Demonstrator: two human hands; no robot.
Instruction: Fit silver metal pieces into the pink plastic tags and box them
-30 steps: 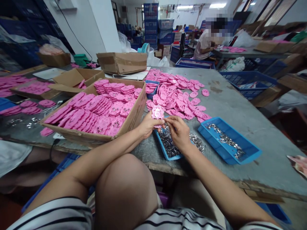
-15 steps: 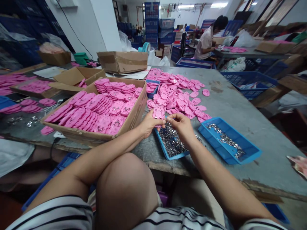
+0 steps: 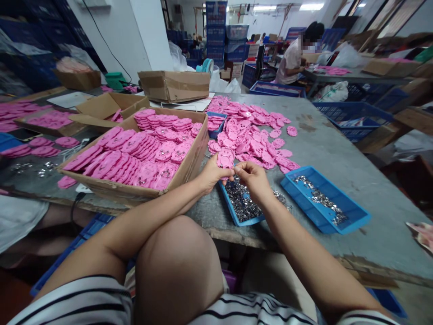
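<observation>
My left hand (image 3: 214, 175) grips a round pink piece with a scalloped edge (image 3: 225, 158), holding it upright over the near edge of the pile. Right beside its lower edge, my right hand (image 3: 253, 178) is closed in a pinch; whatever lies between the fingertips is too small to make out. Under my hands stands a blue tray (image 3: 233, 213) full of small shiny metal parts (image 3: 241, 203). A second blue tray (image 3: 355, 216) to the right holds fewer metal parts (image 3: 320, 197). Loose pink pieces (image 3: 243, 131) are heaped behind my hands.
To my left, a cardboard box (image 3: 199, 158) holds rows of stacked pink pieces. Behind it are an open carton (image 3: 98, 106) and another cardboard box (image 3: 174, 85). A small blue basket (image 3: 216, 132) touches the heap. Across the room a person (image 3: 291, 58) sits at another table.
The view has shifted very slightly. My right hand has moved a little at the pink piece's lower edge; my left hand keeps the same hold.
</observation>
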